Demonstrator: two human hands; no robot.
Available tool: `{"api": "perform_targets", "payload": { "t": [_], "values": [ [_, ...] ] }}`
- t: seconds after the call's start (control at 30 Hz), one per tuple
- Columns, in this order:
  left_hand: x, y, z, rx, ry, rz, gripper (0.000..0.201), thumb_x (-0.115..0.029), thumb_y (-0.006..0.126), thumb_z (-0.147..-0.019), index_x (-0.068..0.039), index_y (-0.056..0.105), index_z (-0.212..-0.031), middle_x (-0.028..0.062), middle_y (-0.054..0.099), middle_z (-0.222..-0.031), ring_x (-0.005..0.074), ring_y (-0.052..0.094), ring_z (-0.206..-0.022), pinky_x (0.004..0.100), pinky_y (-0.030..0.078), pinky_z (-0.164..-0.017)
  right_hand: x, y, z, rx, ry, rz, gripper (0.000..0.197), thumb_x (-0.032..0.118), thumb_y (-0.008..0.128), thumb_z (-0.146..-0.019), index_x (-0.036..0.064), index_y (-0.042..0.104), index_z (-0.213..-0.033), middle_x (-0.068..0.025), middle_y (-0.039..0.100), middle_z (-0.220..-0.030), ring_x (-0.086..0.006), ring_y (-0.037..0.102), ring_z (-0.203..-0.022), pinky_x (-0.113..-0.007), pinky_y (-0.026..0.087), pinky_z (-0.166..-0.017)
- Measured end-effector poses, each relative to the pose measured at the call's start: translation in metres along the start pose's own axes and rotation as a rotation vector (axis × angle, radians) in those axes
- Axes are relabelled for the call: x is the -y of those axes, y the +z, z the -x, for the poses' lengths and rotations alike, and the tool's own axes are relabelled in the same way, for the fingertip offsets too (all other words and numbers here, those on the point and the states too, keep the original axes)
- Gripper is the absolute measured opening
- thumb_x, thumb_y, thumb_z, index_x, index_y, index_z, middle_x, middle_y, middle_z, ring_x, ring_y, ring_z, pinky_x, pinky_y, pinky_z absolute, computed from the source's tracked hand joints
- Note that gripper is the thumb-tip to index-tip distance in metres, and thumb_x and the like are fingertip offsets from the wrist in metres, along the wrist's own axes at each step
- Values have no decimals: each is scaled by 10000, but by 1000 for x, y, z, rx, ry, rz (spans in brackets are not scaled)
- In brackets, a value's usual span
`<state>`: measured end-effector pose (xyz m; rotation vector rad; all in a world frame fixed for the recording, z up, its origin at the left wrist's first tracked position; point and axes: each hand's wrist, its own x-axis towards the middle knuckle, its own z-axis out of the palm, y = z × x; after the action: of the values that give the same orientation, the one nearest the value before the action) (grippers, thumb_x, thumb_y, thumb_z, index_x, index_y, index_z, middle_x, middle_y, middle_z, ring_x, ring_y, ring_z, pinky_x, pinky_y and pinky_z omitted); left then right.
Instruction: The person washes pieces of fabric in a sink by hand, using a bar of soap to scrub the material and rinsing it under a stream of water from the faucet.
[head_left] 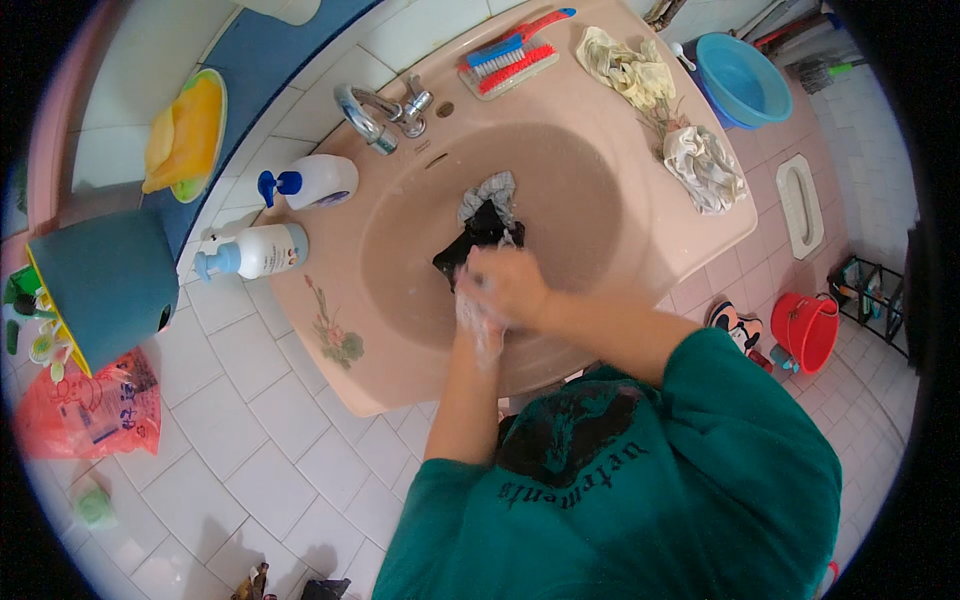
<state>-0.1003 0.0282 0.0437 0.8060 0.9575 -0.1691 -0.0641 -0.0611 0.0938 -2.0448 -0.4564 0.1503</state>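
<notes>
My hands meet over the pink washbasin (590, 200). White lather coats my left hand (482, 325), whose fingers are hidden behind my right. Curled and smeared by motion, my right hand (508, 284) presses across it; what it grips, if anything, is hidden. A bunched black cloth (480, 232) touches the hands' far side and rests in the basin. Just beyond it lies a grey-white checked cloth (488, 192), crumpled and wet-looking. Behind the basin stands a chrome faucet (368, 122), with no water seen running.
Two pump bottles, one blue-topped (325, 183) and one light-blue-topped (268, 250), stand left. Scrub brushes (510, 60) sit on the back rim. A cream cloth (625, 68) and a white cloth (703, 168) lie at right. A blue basin (745, 80) and red bucket (805, 332) stand beyond.
</notes>
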Motion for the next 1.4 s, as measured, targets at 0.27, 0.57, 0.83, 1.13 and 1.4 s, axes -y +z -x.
{"api": "perform_targets", "payload": {
  "t": [0.27,0.57,0.83,1.13,1.4],
  "values": [
    [-31,30,25,39,-182,226,367,-169,564,-898,-12,516,-1227,84,595,-1147,187,586,-1011,318,487,-845,-62,6,-36,48,264,12,217,328,648,-800,126,644,-878,-191,632,-885,-360,613,-805,-431,505,-701],
    [-35,9,4,234,338,-832,425,-74,719,-749,34,559,-1128,122,614,-1058,186,602,-914,300,483,-767,-45,1,-79,582,228,-289,433,299,701,-752,52,562,-1079,-210,591,-1056,-344,566,-1017,-369,442,-855],
    [-38,7,52,41,-308,366,678,-567,452,-892,-4,421,-1268,219,496,-1197,296,482,-1168,417,384,-998,-27,10,-46,224,44,-208,107,115,557,-814,17,516,-829,-185,550,-840,-354,569,-840,-387,450,-702],
    [13,-25,3,366,284,35,298,-222,544,-884,-47,567,-1126,76,580,-1186,225,527,-1148,396,420,-987,-55,35,-18,219,241,216,137,236,549,-828,106,591,-842,-119,597,-728,-334,616,-686,-437,498,-608],
    [-57,-29,22,-253,466,-254,413,-144,676,-767,14,526,-1117,78,567,-949,177,569,-812,264,474,-704,-100,-7,-78,211,-197,551,328,166,497,-862,173,577,-1180,-94,599,-1111,-220,432,-1223,-487,351,-988]
  ]
}}
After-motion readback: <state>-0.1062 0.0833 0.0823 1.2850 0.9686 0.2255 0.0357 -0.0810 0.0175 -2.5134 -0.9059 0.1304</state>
